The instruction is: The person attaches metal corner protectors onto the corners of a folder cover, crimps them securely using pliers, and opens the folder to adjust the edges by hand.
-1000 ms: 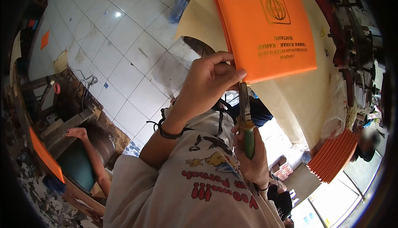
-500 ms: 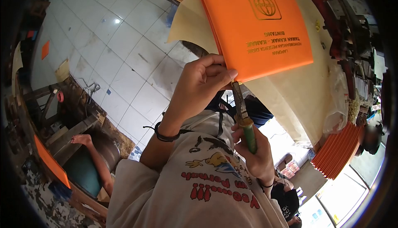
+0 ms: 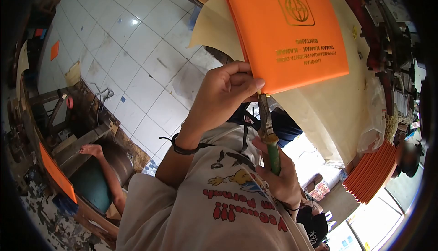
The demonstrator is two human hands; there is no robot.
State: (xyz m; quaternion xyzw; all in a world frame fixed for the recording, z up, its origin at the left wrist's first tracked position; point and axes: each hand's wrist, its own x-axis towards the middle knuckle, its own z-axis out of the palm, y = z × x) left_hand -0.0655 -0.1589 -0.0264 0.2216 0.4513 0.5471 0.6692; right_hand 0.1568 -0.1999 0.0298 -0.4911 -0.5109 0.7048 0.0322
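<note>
An orange folder with gold lettering and a globe emblem lies over the pale sheet on the work surface, its near left corner towards me. My left hand pinches that corner, the thumb on top and the fingers curled at the edge. In my right hand are green-handled pliers, their metal jaws at the corner just beside my left thumb. The jaw tips are partly hidden, so what they grip at the corner cannot be made out.
A stack of orange folders stands at the right, near a clear plastic bag. Pale sheet material covers the work surface. Another person's bare arm shows at lower left, beside a wooden frame. White tiles cover the floor.
The whole view has shifted slightly. My right hand's fingers sit a little looser and lower around the pliers' handle. The left hand keeps its pinch on the folder corner.
</note>
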